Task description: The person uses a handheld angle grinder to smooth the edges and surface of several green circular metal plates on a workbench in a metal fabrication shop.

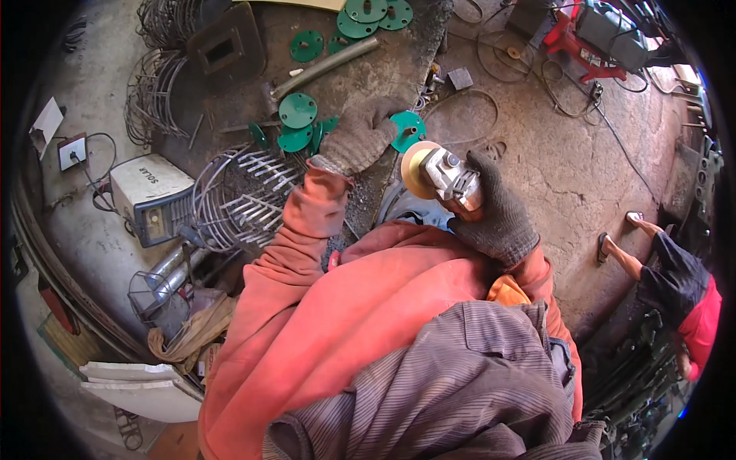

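My left hand [357, 139], in a dark knitted glove, is closed on the edge of a round green metal disc [409, 129] with a stub at its middle. Gloved as well, my right hand [504, 218] wraps round an angle grinder [458, 178]. The grinder's yellowish wheel [416, 170] faces left, just below the green disc; whether the two touch I cannot tell. More green discs [298, 111] lie beside my left wrist. Beyond them a metal pipe [330, 67] lies slantwise, near another group of green discs [357, 24].
Wire coils [153, 92] and a round wire frame with metal bars [230, 201] lie left. A boxy white machine [152, 190] stands beside them. Cables [625, 146] cross the floor near a red-and-grey machine [586, 42]. A person in a red top [699, 322] is at the far right.
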`<act>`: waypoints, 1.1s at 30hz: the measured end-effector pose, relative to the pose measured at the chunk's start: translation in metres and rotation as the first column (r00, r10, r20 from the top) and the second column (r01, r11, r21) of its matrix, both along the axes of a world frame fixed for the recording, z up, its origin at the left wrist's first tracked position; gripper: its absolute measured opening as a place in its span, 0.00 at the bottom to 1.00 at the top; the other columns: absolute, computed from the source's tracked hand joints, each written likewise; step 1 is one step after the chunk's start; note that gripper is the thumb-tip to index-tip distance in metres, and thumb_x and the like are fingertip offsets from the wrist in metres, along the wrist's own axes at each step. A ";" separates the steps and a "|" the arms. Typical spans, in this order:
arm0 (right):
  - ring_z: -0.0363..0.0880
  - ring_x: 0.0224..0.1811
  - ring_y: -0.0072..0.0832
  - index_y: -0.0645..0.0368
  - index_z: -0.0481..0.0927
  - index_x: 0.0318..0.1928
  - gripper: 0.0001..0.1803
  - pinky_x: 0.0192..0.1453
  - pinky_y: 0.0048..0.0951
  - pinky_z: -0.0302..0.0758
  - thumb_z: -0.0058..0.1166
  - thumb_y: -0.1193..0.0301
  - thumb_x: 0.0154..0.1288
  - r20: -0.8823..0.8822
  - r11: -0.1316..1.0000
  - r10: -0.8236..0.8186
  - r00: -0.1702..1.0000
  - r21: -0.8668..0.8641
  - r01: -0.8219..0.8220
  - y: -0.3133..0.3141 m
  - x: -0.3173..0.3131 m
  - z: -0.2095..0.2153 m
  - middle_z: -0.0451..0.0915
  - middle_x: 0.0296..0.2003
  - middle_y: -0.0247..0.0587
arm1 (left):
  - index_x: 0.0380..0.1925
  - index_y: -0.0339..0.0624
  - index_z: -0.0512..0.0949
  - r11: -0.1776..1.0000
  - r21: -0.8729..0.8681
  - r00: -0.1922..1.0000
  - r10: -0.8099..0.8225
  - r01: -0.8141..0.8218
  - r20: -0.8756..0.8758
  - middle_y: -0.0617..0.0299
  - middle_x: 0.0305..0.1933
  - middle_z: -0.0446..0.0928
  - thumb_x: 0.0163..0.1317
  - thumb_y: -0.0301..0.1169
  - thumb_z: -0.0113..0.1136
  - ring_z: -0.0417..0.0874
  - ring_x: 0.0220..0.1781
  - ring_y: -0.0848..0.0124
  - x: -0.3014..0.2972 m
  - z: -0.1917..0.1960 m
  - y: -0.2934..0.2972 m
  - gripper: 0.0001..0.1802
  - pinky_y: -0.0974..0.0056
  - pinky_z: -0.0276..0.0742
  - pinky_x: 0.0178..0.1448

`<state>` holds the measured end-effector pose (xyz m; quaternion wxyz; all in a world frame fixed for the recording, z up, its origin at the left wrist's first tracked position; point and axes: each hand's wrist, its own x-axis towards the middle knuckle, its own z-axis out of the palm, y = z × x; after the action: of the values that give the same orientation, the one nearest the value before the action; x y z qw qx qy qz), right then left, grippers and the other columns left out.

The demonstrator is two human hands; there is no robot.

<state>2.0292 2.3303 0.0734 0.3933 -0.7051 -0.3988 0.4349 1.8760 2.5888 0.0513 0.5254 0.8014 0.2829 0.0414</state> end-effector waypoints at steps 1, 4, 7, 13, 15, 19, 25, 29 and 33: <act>0.78 0.68 0.44 0.57 0.59 0.77 0.56 0.70 0.42 0.75 0.76 0.72 0.47 0.004 1.000 0.007 1.000 0.000 -0.007 0.000 0.000 0.000 0.78 0.62 0.53 | 0.58 0.38 0.84 0.998 -0.069 0.998 0.005 -0.009 -0.062 0.52 0.50 0.86 0.64 0.27 0.58 0.85 0.49 0.64 0.001 0.003 0.001 0.22 0.60 0.80 0.57; 0.78 0.69 0.44 0.57 0.60 0.76 0.55 0.70 0.41 0.75 0.76 0.72 0.47 0.026 1.000 0.024 0.999 0.016 -0.025 0.001 0.001 0.000 0.78 0.62 0.52 | 0.59 0.37 0.83 0.991 -0.135 0.993 0.004 -0.019 -0.115 0.57 0.49 0.87 0.65 0.25 0.58 0.83 0.49 0.70 0.001 0.007 0.002 0.22 0.63 0.79 0.57; 0.77 0.69 0.44 0.56 0.61 0.76 0.56 0.70 0.41 0.75 0.77 0.72 0.46 -0.013 0.999 -0.006 1.000 0.038 0.007 0.004 0.002 0.002 0.78 0.62 0.52 | 0.59 0.37 0.83 0.995 -0.100 0.998 -0.018 0.012 -0.064 0.58 0.49 0.87 0.65 0.25 0.58 0.83 0.49 0.71 -0.002 -0.003 0.006 0.22 0.63 0.79 0.56; 0.77 0.69 0.44 0.56 0.61 0.76 0.55 0.71 0.41 0.75 0.76 0.75 0.47 0.027 0.998 -0.003 1.000 0.066 0.001 0.004 0.001 -0.003 0.77 0.63 0.51 | 0.58 0.36 0.84 0.994 -0.105 0.999 -0.019 0.022 0.026 0.55 0.51 0.87 0.65 0.27 0.60 0.84 0.51 0.67 -0.002 -0.006 0.009 0.21 0.61 0.79 0.58; 0.77 0.69 0.44 0.56 0.61 0.76 0.54 0.71 0.41 0.75 0.76 0.75 0.47 0.011 0.995 -0.004 1.000 0.097 0.003 0.007 0.002 0.000 0.77 0.63 0.51 | 0.58 0.36 0.84 0.998 0.023 0.998 -0.060 0.059 0.034 0.53 0.51 0.86 0.64 0.28 0.60 0.85 0.52 0.66 -0.002 -0.004 0.010 0.21 0.60 0.79 0.59; 0.77 0.69 0.43 0.56 0.62 0.76 0.53 0.71 0.41 0.74 0.76 0.75 0.50 0.002 0.995 -0.015 1.000 0.103 0.014 0.009 0.001 0.002 0.77 0.63 0.50 | 0.57 0.36 0.84 0.997 -0.033 0.997 -0.070 0.070 -0.022 0.51 0.52 0.86 0.64 0.29 0.60 0.85 0.53 0.63 0.000 0.002 0.011 0.22 0.60 0.79 0.59; 0.76 0.69 0.52 0.58 0.62 0.75 0.54 0.70 0.43 0.74 0.77 0.72 0.48 -0.031 0.997 -0.030 0.999 0.064 0.032 0.012 0.003 0.001 0.77 0.65 0.56 | 0.59 0.35 0.83 0.991 -0.113 0.994 -0.075 0.066 -0.080 0.51 0.53 0.86 0.64 0.28 0.59 0.85 0.54 0.64 0.000 0.001 0.012 0.23 0.60 0.79 0.60; 0.78 0.67 0.41 0.56 0.62 0.76 0.51 0.69 0.40 0.75 0.75 0.75 0.51 -0.017 0.997 -0.036 0.999 0.070 0.037 0.008 0.004 -0.005 0.78 0.61 0.51 | 0.59 0.34 0.83 0.991 -0.107 0.996 -0.087 0.085 -0.015 0.49 0.54 0.86 0.64 0.28 0.59 0.86 0.55 0.62 -0.003 -0.009 0.014 0.23 0.59 0.79 0.61; 0.79 0.67 0.41 0.56 0.62 0.76 0.53 0.69 0.41 0.76 0.75 0.76 0.49 0.011 0.999 -0.032 0.999 0.038 0.032 0.010 0.005 -0.001 0.78 0.61 0.51 | 0.59 0.35 0.83 0.993 -0.074 0.995 -0.090 0.087 -0.032 0.48 0.55 0.86 0.63 0.28 0.59 0.86 0.56 0.61 0.001 0.001 0.013 0.23 0.58 0.79 0.62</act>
<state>2.0341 2.3400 0.0727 0.4111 -0.7063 -0.3977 0.4171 1.8769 2.6018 0.0524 0.5504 0.7941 0.2576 -0.0067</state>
